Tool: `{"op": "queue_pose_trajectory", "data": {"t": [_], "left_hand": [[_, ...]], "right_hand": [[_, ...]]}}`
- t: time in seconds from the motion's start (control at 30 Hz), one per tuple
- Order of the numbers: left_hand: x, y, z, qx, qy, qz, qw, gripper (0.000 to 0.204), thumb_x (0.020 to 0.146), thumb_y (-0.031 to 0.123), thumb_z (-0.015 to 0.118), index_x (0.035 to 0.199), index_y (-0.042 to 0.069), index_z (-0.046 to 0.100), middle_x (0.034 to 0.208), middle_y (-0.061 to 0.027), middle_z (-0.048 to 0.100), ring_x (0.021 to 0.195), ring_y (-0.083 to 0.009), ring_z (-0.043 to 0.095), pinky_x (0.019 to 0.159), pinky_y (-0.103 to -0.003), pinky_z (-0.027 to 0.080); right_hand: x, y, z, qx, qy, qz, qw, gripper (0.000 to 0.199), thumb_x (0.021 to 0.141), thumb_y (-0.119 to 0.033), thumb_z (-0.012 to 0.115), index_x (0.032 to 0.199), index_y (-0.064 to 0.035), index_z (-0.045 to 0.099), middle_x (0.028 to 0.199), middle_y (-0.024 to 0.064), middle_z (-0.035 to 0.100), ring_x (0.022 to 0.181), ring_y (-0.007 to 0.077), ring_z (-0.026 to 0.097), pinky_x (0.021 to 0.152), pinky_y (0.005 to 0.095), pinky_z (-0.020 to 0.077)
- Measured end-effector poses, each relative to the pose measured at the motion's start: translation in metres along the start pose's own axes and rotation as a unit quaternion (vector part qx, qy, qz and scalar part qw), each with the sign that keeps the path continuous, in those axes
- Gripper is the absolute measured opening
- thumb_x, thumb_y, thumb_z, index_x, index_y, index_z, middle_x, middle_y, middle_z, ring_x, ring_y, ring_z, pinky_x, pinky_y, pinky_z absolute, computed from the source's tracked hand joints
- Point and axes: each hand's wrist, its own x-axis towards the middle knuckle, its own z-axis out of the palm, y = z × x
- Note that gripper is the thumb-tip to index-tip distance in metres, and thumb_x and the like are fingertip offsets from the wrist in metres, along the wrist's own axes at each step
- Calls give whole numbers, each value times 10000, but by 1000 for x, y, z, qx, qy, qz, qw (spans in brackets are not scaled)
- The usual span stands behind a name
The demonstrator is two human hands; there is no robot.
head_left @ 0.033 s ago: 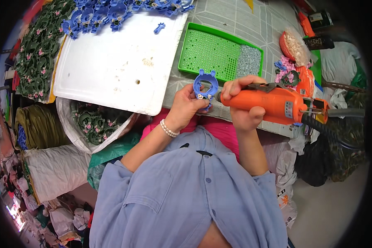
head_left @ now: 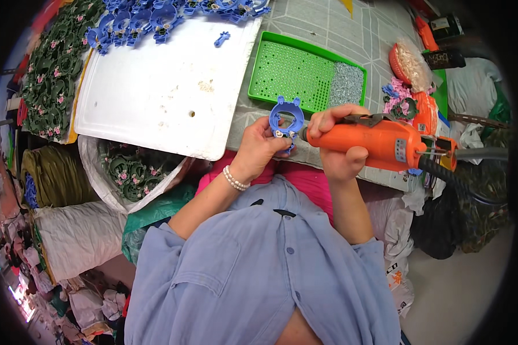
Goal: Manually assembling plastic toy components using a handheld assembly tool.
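Blue ring part [head_left: 285, 108] is in the left hand [head_left: 259, 144], held up at the near edge of the bench [head_left: 351, 29], between the white board [head_left: 149, 92] and the orange power driver [head_left: 365, 142]. Left hand is closed on the ring's lower left side, thumb and fingers pinching; far fingertips are hidden behind it. Right hand [head_left: 339, 164] is wrapped round the driver body near its nose, fingers over the top, thumb underneath. Nose sits just beside the ring's lower right; can't tell if it touches. Ring looks like moulded plastic: should be light and fairly stiff, smooth enough to twist under side load. Thin wall probably flexes if squeezed across the opening, and the two small ears on top look like the snap risk. I'd grip the thick lower section by the pale bits [head_left: 279, 134], keep fingertips off the driver's line, avoid hanging it by an ear. Driver is likely the heavy item, rigid, with the grey cable [head_left: 480, 154] at its rear maybe dragging; hold mid-body for balance. Green tray [head_left: 296, 72] lies just beyond, small silvery pieces [head_left: 346, 85] heaped at its right end; those look tiny and hard, fingertip pinch only.
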Motion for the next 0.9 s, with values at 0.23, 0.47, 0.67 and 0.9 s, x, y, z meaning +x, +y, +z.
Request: {"op": "queue_pose_trajectory", "data": {"t": [0.23, 0.47, 0.67, 0.9], "left_hand": [[-1, 1, 2, -5, 4, -8, 1000, 334, 769, -30, 603, 1072, 6, 468, 881, -92, 625, 716, -168, 646, 581, -228, 529], [-2, -4, 6, -36, 29, 6, 999, 315, 766, -40, 608, 1050, 16, 484, 858, -76, 625, 692, -142, 632, 574, -238, 533], [-3, -12, 12, -42, 66, 30, 997, 318, 753, -59, 603, 1039, 8, 483, 853, -71, 623, 684, -135, 625, 559, -244, 528], [-5, -12, 11, -42, 47, 35, 997, 314, 756, -50, 610, 1041, 14, 495, 854, -77, 632, 696, -145, 636, 579, -259, 537]], "right_hand": [[-1, 6, -1, -16, 7, -7, 1000, 712, 716, -649, 598, 1070, -53, 439, 830, 54, 512, 711, 175, 515, 692, 352, 430], [-3, 9, 1, -12, 11, -19, 1000, 703, 711, -634, 617, 1070, -56, 440, 825, 55, 509, 706, 180, 511, 684, 350, 429], [-6, 13, 0, -19, 8, -19, 1000, 684, 714, -625, 620, 1057, -61, 439, 818, 59, 502, 686, 178, 499, 661, 342, 425], [-7, 10, 1, -24, -4, -25, 999, 656, 730, -615, 612, 1028, -59, 432, 801, 59, 489, 677, 177, 499, 639, 334, 430]]}}
